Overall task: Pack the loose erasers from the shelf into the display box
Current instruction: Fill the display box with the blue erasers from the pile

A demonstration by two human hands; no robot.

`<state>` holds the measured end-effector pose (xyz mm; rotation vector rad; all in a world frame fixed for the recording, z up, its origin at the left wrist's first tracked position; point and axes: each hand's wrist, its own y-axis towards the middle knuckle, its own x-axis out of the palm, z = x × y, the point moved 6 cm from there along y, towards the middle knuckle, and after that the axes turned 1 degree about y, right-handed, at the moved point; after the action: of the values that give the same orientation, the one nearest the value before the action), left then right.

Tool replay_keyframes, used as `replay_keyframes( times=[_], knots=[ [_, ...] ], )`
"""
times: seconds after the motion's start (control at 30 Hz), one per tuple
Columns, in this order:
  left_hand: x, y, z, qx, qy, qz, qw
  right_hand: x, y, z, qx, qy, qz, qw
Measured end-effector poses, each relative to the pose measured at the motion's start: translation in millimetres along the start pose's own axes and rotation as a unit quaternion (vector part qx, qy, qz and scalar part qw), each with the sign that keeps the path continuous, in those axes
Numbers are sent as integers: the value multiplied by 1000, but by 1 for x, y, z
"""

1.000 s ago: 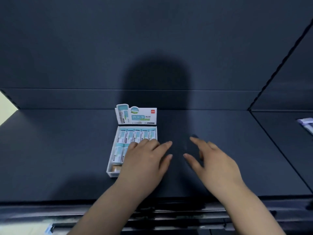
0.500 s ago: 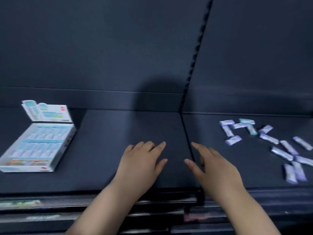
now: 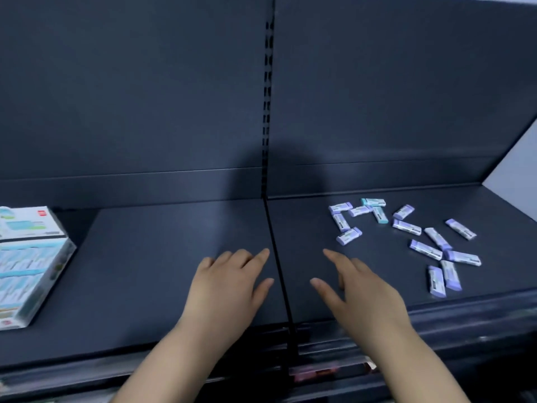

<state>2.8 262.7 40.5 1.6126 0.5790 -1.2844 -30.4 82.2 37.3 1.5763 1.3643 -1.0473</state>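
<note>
At the far left end of the shelf (image 3: 162,257), the open display box (image 3: 29,266) stands with blurred teal rows showing inside, partly cut off by the frame. Near the shelf's front edge, the left hand (image 3: 226,289) is held flat, its fingers (image 3: 260,255) straight and holding nothing; whether it touches the shelf cannot be told. Just across the seam (image 3: 280,286) between the two shelf panels, the right hand (image 3: 366,298) is also empty, its fingers (image 3: 334,257) spread toward the loose erasers (image 3: 406,227) scattered over the right half, well apart from the box.

The step appears to be a reach for a fresh pick-up. Next, the right hand would need to travel right, pinch the nearest eraser (image 3: 348,235) and carry it back across to the box.

Compared with half a second earlier, the box lies further left in view and the erasers nearer the middle. The pose of the hands is unchanged.
</note>
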Motion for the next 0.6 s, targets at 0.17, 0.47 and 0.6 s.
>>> replay_keyframes(
  times=[0.17, 0.47, 0.6],
  knots=[
    [10, 13, 11, 28, -48, -65, 996, -13, -1, 6, 20, -20, 39, 999],
    [42, 22, 29, 55, -64, -98, 992, -10, -6, 34, 48, -52, 65, 995],
    [49, 39, 40, 65, -61, -66, 994, -22, 8, 52, 46, -41, 79, 995]
  ],
)
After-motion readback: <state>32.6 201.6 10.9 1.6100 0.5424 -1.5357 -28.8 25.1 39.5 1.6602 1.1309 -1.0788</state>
